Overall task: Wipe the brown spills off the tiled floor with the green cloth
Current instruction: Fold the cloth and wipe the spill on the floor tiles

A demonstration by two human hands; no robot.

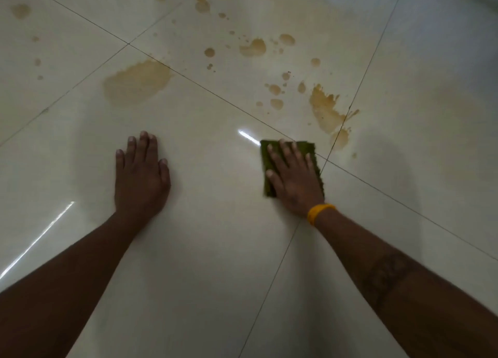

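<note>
While my left hand (140,174) lies flat with fingers straight on the bare tile floor (210,249), my right hand (293,179) presses the green cloth (265,155) down, palm flat, fingers spread. A brown splash (326,112) sits just beyond that hand to its right, a big puddle (137,81) ahead of the left hand, and drops (253,47) farther out. A yellow band (319,212) is on the right wrist. The cloth looks folded, hard to tell.

Dim, soft focus; glare streaks on floor (188,249).
</note>
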